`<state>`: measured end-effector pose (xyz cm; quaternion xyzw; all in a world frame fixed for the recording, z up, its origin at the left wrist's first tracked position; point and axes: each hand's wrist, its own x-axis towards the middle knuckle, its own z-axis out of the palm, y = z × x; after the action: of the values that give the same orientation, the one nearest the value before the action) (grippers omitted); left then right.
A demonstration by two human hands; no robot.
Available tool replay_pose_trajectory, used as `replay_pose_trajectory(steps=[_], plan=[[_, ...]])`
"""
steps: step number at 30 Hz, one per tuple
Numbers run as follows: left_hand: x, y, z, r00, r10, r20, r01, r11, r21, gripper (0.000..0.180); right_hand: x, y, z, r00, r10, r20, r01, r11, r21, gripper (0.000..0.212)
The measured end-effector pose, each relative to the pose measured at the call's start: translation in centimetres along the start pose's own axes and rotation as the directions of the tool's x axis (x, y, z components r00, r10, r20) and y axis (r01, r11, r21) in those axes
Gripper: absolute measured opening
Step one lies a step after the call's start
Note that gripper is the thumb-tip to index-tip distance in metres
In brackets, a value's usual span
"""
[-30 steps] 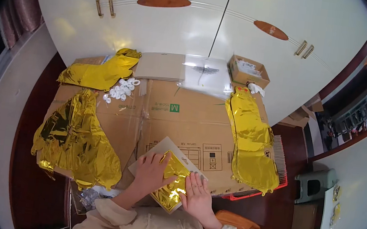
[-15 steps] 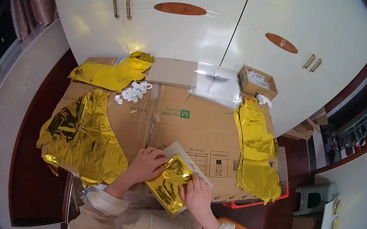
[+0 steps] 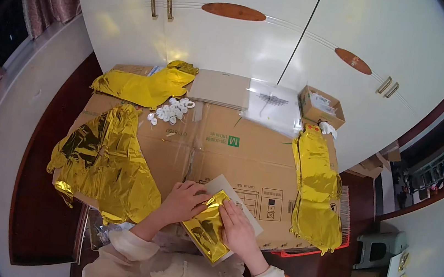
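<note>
A folded gold foil balloon [image 3: 206, 229] lies on a pale grey card [image 3: 248, 219] at the table's near edge, both slanted. My left hand [image 3: 185, 205] rests over the foil's left edge, fingers stretched out and slightly bent. Across its right side lies my right hand [image 3: 237, 230], its fingers straight and flat on the foil. The undersides of both hands are hidden. To the left, a large crumpled gold foil balloon [image 3: 110, 172] is spread out. On the right lies another long gold foil balloon [image 3: 317, 186].
A third gold foil balloon [image 3: 148, 86] lies at the far left, beside several small white rings [image 3: 171, 111]. Grey cards [image 3: 220, 88], clear plastic sleeves [image 3: 276, 103] and an open cardboard box [image 3: 323, 106] line the back. Behind stands a white cabinet [image 3: 233, 46]. Flattened cardboard [image 3: 247, 161] covers the table.
My right hand has gone from gripping the foil's right edge with bent fingers to lying flat across it. The foil looks narrower at the top. The whole view has shifted slightly.
</note>
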<state>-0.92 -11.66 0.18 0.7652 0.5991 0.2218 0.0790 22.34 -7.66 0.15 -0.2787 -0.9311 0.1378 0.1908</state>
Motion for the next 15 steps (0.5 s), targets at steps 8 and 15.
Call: replay_pose_trajectory(steps=[8,15], plan=[[1.0,-1.6,-3.2,0.957,0.279,0.076,-0.287,0.885,0.366,0.041,0.3,-0.4,-0.4,1.0,0.013,0.01,-0.012,0.998,-0.058,0.053],[2.5,-3.3,-4.6,0.873,0.421,0.244,-0.487,0.746,0.455,0.046,0.6,-0.9,-1.0,0.999,0.008,0.054,-0.002,0.993,-0.117,0.06]])
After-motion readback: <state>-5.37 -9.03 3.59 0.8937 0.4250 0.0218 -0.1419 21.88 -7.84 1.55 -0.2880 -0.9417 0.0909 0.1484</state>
